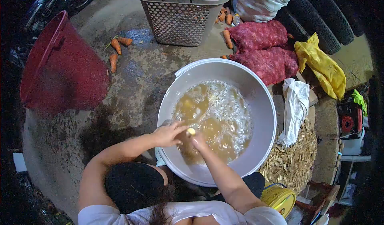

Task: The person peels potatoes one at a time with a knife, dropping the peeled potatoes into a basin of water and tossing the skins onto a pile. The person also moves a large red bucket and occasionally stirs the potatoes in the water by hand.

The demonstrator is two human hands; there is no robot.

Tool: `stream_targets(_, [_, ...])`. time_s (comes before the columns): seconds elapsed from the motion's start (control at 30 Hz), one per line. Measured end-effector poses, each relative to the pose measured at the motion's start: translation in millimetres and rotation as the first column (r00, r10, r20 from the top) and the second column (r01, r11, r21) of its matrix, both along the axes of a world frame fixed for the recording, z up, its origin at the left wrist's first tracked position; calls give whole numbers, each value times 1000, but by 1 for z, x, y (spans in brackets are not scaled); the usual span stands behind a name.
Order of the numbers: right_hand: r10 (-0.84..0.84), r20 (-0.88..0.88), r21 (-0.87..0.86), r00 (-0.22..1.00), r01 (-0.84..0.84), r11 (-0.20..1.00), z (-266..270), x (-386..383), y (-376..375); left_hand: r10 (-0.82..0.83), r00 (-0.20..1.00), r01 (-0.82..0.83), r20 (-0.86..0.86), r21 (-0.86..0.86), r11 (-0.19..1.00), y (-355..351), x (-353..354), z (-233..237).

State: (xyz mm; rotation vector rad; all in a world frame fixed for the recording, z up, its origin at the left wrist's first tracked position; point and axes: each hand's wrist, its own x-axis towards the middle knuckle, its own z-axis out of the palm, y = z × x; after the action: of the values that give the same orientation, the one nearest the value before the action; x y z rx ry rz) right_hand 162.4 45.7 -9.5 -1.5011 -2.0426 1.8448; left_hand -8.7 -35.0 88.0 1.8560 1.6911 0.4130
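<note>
A large pale grey tub [264, 101] of murky brown, foamy water [208, 125] stands in front of me. Over its near left part, both hands meet around a small pale yellow piece [191, 131], which looks like a peeled vegetable. My right hand [196, 140] grips this piece at its fingertips, low over the water. Beside it, my left hand [170, 134] has its fingers stretched out and apart, their tips close to the piece. Pale lumps show dimly under the water towards the far left of the tub.
A plastic basket [176, 21] stands behind the tub, with carrots [115, 46] on the floor at left. A red bin [66, 69] stands far left. Red mesh sacks [262, 65], peelings [294, 155] and a yellow bucket [280, 199] lie along the right.
</note>
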Motion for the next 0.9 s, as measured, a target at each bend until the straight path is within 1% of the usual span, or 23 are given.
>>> stream_targets(0.03, [0, 1, 1, 1000, 0, 1000, 11, -11, 0, -43, 999, 42, 25, 39, 998, 1, 2, 4])
stream_targets(0.07, [-136, -157, -334, 978, 77, 939, 24, -21, -2, -44, 999, 43, 24, 38, 998, 1, 2, 2])
stream_targets(0.1, [-311, -258, -638, 915, 81, 766, 34, -30, 1, 18, 998, -17, 55, -24, 1000, 2, 1, -2])
stream_targets(0.13, [-312, -262, -639, 913, 78, 765, 41, -36, 12, 81, 994, -74, 80, -87, 993, 4, -2, -7])
stream_targets(0.17, [43, -244, -342, 969, -127, 931, 46, -37, 27, 78, 994, -72, 75, -89, 993, 3, -4, -11])
stream_targets(0.2, [371, -103, -31, 923, -376, 926, 49, -37, 43, 94, 994, -92, 55, -38, 995, -1, -6, -18])
stream_targets(0.27, [76, 96, 60, 992, -82, 995, 7, -34, 84, 119, 992, -120, 34, 10, 993, -8, -11, -24])
stream_targets(0.3, [-279, -75, 10, 957, 280, 960, -9, -29, 107, 16, 1000, -14, -20, 65, 998, -13, -14, -27])
stream_targets(0.33, [-272, 84, 123, 959, 261, 958, 3, -25, 135, -86, 993, 95, -80, 111, 989, -16, -19, -29])
stream_targets(0.37, [-390, 90, 444, 916, 313, 839, -30, -19, 158, -82, 993, 91, -82, 104, 990, -18, -21, -30])
stream_targets(0.4, [-498, 54, 716, 865, 315, 624, -64, -19, 173, -66, 995, 75, -79, 114, 991, -17, -22, -28])
stream_targets(0.43, [-493, 54, 712, 868, 313, 628, -66, -28, 172, -50, 996, 59, -76, 124, 990, -17, -22, -28])
stream_targets(0.47, [-332, 191, 519, 924, 193, 833, -69, -40, 168, -45, 996, 54, -78, 122, 991, -17, -23, -28])
stream_targets(0.5, [-136, 280, 279, 951, 55, 959, -70, -53, 162, -51, 994, 63, -96, 123, 990, -16, -24, -29])
stream_targets(0.53, [58, 421, 356, 905, -224, 907, -98, -70, 150, -59, 992, 73, -115, 123, 990, -16, -25, -29])
stream_targets(0.6, [328, 607, 289, 724, -586, 757, -87, -95, 108, -56, 990, 71, -126, 114, 991, -17, -26, -32])
stream_targets(0.63, [435, 633, 189, 641, -673, 715, -41, -98, 87, -56, 989, 70, -135, 104, 992, -17, -27, -33])
stream_targets(0.67, [437, 632, 189, 641, -673, 715, -39, -101, 79, -54, 989, 69, -136, 102, 992, -16, -28, -33])
stream_targets(0.73, [479, 691, 290, 541, -815, 502, -42, -104, 66, -80, 983, 89, -164, 44, 995, -15, -29, -28])
stream_targets(0.77, [483, 690, 286, 539, -816, 502, -54, -100, 64, -79, 984, 87, -162, 40, 995, -16, -29, -27])
stream_targets(0.83, [360, 587, 490, 725, -672, 555, -81, -92, 67, -75, 987, 79, -141, 22, 997, -15, -29, -25])
stream_targets(0.87, [359, 587, 490, 726, -671, 556, -83, -88, 68, -76, 987, 80, -140, 22, 997, -15, -28, -26])
stream_targets(0.9, [380, 515, 422, 769, -613, 668, -67, -87, 69, -73, 987, 80, -146, 43, 996, -16, -28, -30])
